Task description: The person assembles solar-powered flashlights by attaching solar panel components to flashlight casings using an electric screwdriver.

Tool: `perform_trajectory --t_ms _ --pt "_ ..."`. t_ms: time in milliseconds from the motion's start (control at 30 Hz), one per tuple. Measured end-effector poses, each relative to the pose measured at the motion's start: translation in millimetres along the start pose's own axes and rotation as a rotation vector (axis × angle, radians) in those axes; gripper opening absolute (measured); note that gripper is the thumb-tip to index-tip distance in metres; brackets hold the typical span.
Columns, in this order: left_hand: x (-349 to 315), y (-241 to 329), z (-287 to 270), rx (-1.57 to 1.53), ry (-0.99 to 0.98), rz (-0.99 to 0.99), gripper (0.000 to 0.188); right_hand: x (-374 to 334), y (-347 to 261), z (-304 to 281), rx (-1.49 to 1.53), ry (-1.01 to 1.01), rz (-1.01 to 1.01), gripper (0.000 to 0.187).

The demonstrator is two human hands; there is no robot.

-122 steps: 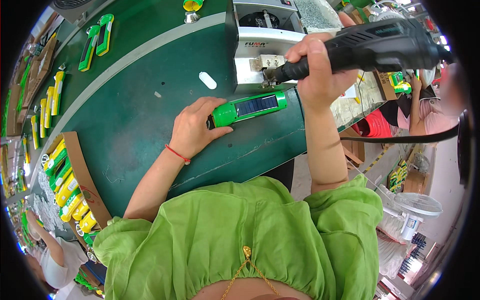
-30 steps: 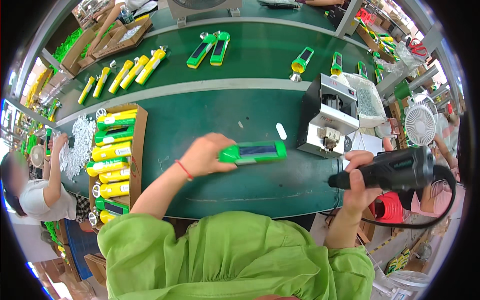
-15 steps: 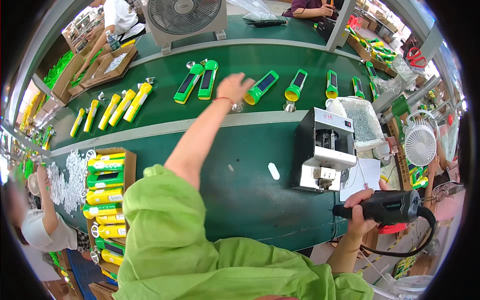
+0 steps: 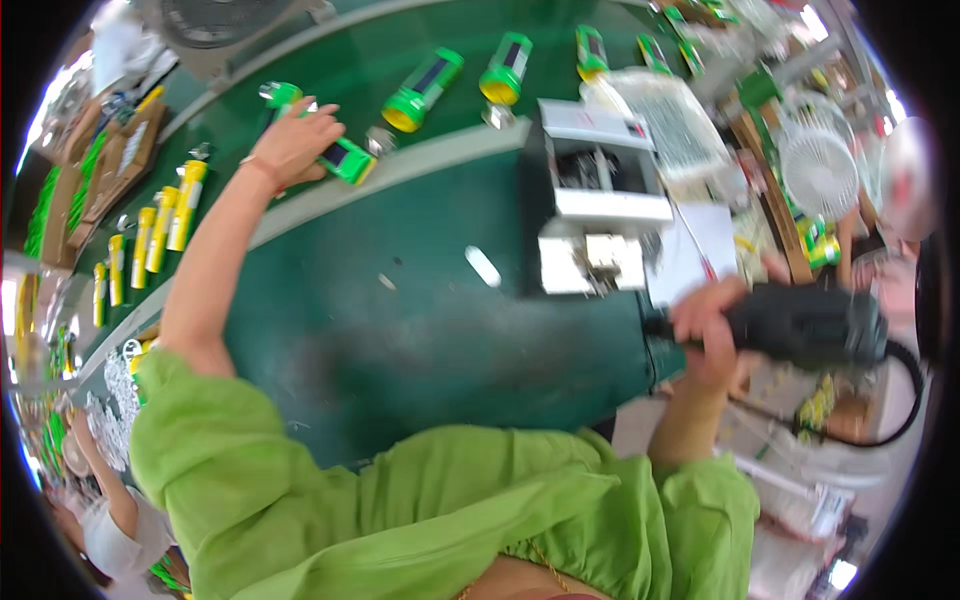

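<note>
My left hand (image 4: 295, 145) reaches across the green bench, its fingers bent over a green flashlight (image 4: 350, 162) with a dark panel and yellow rim. Part of another green flashlight (image 4: 285, 95) shows just beyond the hand. Beside the fingers lies a small shiny reflector-like cup (image 4: 380, 140). My right hand (image 4: 710, 322) is wrapped round the narrow end of a black corded power tool (image 4: 805, 322), held sideways at the right and smeared by motion. More green flashlights (image 4: 424, 88) lie to the right of my left hand, one (image 4: 506, 68) with a shiny cup near its yellow end.
A black and silver machine (image 4: 600, 200) stands on the bench. Behind it sits a white tray (image 4: 665, 120) of small parts; a white fan (image 4: 820, 170) is at the right. Several yellow flashlights (image 4: 188, 205) lie at the left. A co-worker's arm (image 4: 105, 475) shows at the lower left.
The view has swung, so the bench things sit higher and further left. My left hand was open above the bench; now it is on a green flashlight, which has turned. My right hand keeps the tool.
</note>
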State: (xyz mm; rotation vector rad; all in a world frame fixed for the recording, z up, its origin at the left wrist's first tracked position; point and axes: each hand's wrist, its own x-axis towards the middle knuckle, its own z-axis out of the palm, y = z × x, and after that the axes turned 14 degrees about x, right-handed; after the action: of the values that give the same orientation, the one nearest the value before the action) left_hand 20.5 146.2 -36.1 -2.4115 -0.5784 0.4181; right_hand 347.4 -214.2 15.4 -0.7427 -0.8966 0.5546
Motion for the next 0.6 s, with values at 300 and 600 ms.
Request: perform_trajectory --t_ms 300,600 --pt "-76 233 -131 -0.613 0.109 0.012 0.068 30 30 18 0.044 -0.182 -0.210 0.068" --pt "-43 276 -152 -0.704 0.313 -0.070 0.058 24 42 22 0.008 -0.244 -0.104 0.057"
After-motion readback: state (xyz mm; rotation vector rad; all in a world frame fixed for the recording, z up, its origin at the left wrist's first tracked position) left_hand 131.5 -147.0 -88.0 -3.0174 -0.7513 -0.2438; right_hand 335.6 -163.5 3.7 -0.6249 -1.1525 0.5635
